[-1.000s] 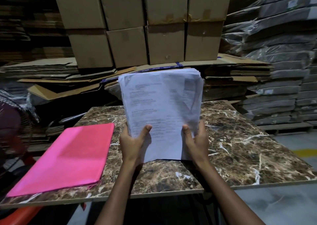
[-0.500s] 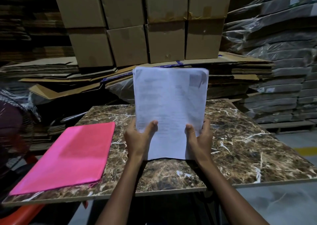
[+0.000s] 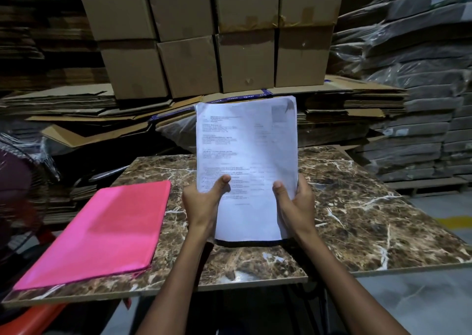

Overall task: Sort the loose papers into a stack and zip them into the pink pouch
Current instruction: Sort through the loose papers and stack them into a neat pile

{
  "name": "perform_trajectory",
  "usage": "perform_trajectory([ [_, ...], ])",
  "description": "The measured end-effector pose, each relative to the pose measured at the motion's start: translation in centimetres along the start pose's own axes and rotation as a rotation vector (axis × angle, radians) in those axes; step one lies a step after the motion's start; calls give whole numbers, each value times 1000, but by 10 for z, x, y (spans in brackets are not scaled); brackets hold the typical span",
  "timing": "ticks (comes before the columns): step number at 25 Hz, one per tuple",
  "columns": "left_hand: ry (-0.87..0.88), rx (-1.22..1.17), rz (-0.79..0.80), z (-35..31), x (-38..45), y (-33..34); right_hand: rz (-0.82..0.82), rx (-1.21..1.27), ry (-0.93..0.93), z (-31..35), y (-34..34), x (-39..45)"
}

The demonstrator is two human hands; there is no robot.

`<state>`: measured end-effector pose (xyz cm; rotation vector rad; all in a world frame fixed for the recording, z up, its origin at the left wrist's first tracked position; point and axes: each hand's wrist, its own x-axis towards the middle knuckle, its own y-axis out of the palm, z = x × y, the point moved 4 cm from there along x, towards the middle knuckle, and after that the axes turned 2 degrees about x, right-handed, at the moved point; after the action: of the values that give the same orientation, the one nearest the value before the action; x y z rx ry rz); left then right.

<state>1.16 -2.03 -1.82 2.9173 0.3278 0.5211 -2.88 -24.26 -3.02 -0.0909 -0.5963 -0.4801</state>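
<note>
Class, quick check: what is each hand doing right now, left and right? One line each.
Left hand: grips the left edge of the paper stack, thumb on the front.
Right hand: grips the stack's right edge, thumb on the front.

So we only got two forearms and two hands in shot, coming up from the bottom edge. Both arms were bare the whole visible length, no sleeves or cuffs anywhere. Our bare, ungloved left hand (image 3: 204, 204) had no rings that we could spot, and the wrist below it carried no watch or band. Same story with our bare, ungloved right hand (image 3: 297, 207): plain fingers, plain wrist. Thumbnails on both looked short and unpainted, though the light was dim. The rest of the body sat out of frame.
</note>
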Motion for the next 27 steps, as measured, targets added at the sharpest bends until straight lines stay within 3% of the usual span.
perform_trajectory([
  [8, -96, 148, -72, 6, -14, -6, 67, -43, 124, -9, -2, -11],
  [12, -258, 269, -24, 23, 0, -16, 283, 180, 510, -4, 2, 0],
  [15, -373, 583, 58, 40, -3, -23, 468, -169, 566, -18, 10, -1],
  [17, -389, 764, 93, 44, -5, -25, 470, -310, 540, -31, 13, -6],
  [22, -201, 1125, 96, 32, -3, -33, 423, -378, 543, -49, 5, 5],
  [27, 120, 1281, 6, 12, -18, -53, 554, -821, 432, -44, 0, 15],
])
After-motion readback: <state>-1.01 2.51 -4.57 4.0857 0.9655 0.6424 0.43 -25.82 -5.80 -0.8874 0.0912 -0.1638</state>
